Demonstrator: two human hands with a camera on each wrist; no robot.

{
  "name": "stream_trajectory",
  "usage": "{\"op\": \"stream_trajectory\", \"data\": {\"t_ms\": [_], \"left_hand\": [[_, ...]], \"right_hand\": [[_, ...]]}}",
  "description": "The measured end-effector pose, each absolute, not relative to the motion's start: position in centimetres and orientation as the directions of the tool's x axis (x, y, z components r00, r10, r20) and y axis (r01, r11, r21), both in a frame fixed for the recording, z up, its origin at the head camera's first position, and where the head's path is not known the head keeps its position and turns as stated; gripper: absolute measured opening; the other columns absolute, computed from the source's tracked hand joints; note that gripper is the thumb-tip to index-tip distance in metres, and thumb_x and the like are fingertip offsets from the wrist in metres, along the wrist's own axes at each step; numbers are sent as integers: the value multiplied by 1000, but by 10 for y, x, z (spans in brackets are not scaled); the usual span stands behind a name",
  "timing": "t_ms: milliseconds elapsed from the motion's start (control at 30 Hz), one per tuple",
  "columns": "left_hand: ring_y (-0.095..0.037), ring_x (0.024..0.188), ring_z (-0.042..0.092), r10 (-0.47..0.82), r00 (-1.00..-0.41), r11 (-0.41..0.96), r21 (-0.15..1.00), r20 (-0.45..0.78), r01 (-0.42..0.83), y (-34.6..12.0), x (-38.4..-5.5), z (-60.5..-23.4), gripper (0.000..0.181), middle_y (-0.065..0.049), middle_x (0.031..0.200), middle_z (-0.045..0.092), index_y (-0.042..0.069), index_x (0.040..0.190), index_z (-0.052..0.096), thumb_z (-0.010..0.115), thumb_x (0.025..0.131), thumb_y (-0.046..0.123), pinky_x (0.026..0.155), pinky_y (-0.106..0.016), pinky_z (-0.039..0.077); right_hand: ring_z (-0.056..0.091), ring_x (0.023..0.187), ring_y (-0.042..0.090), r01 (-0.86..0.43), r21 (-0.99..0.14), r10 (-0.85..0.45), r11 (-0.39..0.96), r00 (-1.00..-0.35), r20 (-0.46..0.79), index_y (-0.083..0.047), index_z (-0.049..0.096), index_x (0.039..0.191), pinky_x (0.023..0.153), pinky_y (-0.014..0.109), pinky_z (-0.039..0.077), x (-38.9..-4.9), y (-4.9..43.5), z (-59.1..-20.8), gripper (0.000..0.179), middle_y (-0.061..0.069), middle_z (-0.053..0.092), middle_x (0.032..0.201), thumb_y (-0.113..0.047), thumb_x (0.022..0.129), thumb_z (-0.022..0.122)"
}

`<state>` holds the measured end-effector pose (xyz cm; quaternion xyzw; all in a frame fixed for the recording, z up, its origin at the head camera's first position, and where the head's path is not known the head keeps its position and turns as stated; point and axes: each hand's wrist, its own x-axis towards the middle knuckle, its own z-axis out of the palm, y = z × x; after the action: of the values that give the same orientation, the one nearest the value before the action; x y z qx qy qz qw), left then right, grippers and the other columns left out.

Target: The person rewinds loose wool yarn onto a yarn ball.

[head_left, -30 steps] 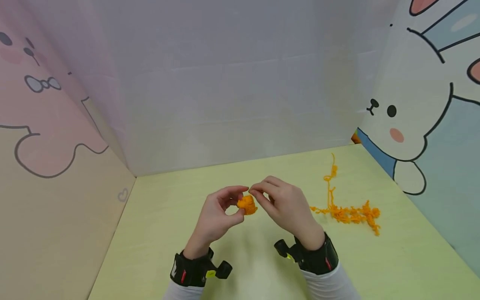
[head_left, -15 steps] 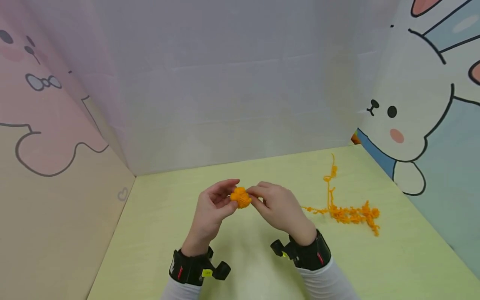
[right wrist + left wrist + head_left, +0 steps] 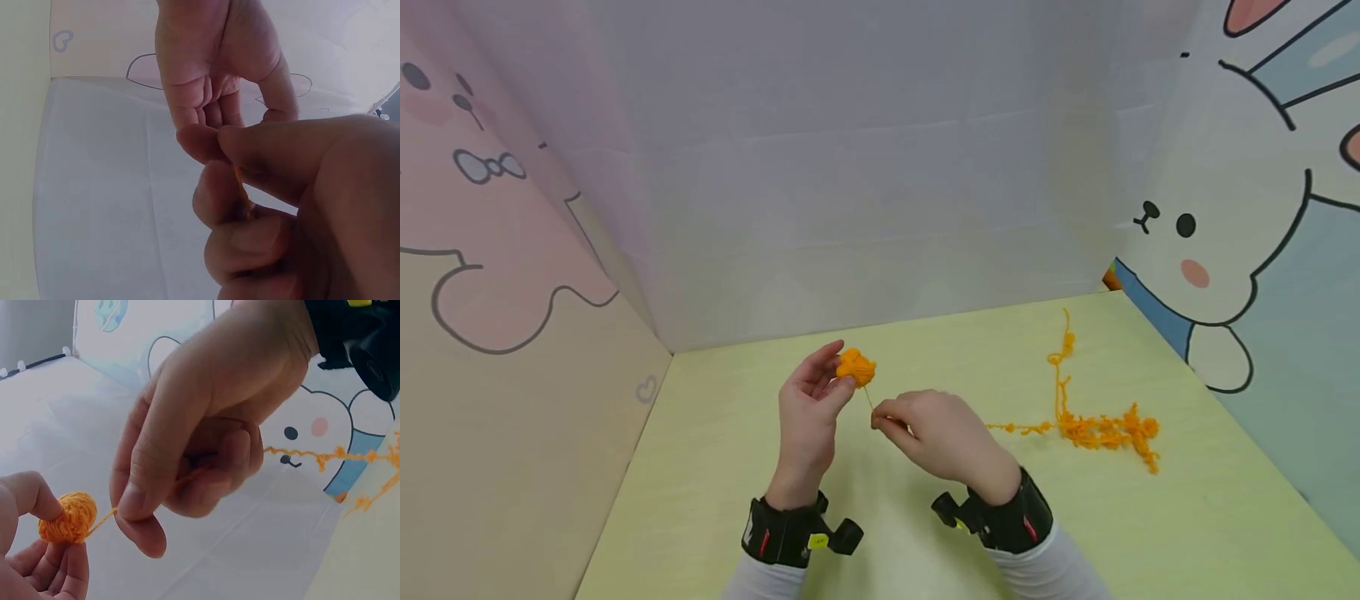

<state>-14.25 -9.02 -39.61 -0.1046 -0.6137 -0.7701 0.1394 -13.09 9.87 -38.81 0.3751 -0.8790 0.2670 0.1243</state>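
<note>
Left hand has its thumb pressed on one side of a little orange yarn ball and fingers on the other, so yeah, that's a proper grip. Right hand is pinching the thin strand coming off the ball, thumb against index finger, other fingers curled in. The bit between the two hands is pretty much straight. From the right wrist you can see a piece of orange yarn running across those curled fingers, and from the left wrist there's a line of it out the other side of the hand.

Ball's up in the air, over the far part of the pale yellow-green worktop, left of the yarn heap. That knobbly orange heap lies toward the right edge, with one tail reaching up close to the far edge, left of the far right corner, and another trailing left to behind the right hand.

Both wrists wear black straps with small cameras on them, pale sleeves below. Plain whitish sheet behind the far edge, cartoon bunny past the right edge, pink cartoon figure past the left.
</note>
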Motion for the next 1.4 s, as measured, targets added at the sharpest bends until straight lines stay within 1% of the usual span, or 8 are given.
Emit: {"op": "stream_trajectory", "data": {"t_ms": [267, 467, 667, 833, 933, 1000, 1233, 1400], "left_hand": [[-30, 92, 60, -161, -897, -48, 905, 411, 423, -88, -150, -403, 45, -18, 104, 57, 3, 125, 64, 67, 82, -11, 86, -25, 57], [-26, 93, 59, -157, -880, 85, 894, 448, 440, -88, -151, -405, 46, -15, 102, 59, 8, 123, 66, 70, 81, -9, 86, -23, 56], [-21, 88, 60, -21, -883, 206, 867, 468, 455, -87, -148, -406, 48, -10, 97, 59, 11, 123, 67, 73, 78, -7, 85, -27, 57], [-17, 88, 59, 157, -896, 268, 855, 415, 443, -84, -142, -400, 50, -5, 98, 63, 14, 123, 67, 74, 78, -7, 85, -41, 57], [-18, 89, 58, 249, -889, 271, 853, 385, 445, -81, -134, -392, 50, -6, 97, 64, 10, 122, 67, 73, 76, -11, 85, -50, 56], [-19, 89, 58, 304, -875, 266, 849, 377, 458, -79, -129, -386, 51, -8, 95, 63, 6, 122, 66, 72, 75, -13, 84, -52, 56], [-22, 91, 58, 438, -807, 158, 849, 398, 504, -83, -126, -383, 54, -9, 94, 60, 5, 125, 64, 72, 75, -15, 86, -37, 57], [-25, 93, 58, 417, -799, -1, 879, 433, 476, -89, -130, -390, 49, -12, 99, 60, 2, 125, 63, 70, 78, -13, 87, -29, 56]], "right_hand": [[47, 59, 2, -758, -354, -627, 548, -652, 425, -22, 71, 93, 54, 21, 45, -125, 100, -383, 10, -17, 57, 72, -24, 98, 62], [46, 59, 1, -799, -345, -588, 493, -598, 545, -20, 72, 93, 53, 21, 45, -122, 107, -378, 8, -15, 59, 74, -21, 95, 64], [50, 62, 1, -816, -344, -465, 464, -555, 690, -16, 73, 94, 54, 22, 50, -123, 119, -375, 7, -10, 68, 82, -16, 92, 66], [46, 60, 4, -786, -366, -376, 499, -577, 725, -13, 74, 95, 50, 24, 47, -127, 127, -374, 9, -8, 64, 78, -16, 92, 66], [43, 57, 5, -763, -378, -335, 525, -593, 732, -11, 74, 95, 46, 25, 43, -130, 131, -374, 9, -7, 58, 72, -15, 92, 66], [42, 57, 6, -749, -387, -319, 537, -605, 729, -10, 74, 95, 46, 25, 42, -132, 132, -374, 9, -7, 57, 72, -15, 92, 67], [46, 61, 7, -713, -430, -334, 554, -664, 669, -13, 73, 100, 51, 26, 46, -138, 134, -379, 10, -8, 60, 78, -18, 95, 65], [51, 66, 4, -673, -491, -358, 554, -725, 589, -17, 73, 102, 58, 27, 51, -139, 132, -381, 12, -10, 65, 85, -24, 97, 64]]}}
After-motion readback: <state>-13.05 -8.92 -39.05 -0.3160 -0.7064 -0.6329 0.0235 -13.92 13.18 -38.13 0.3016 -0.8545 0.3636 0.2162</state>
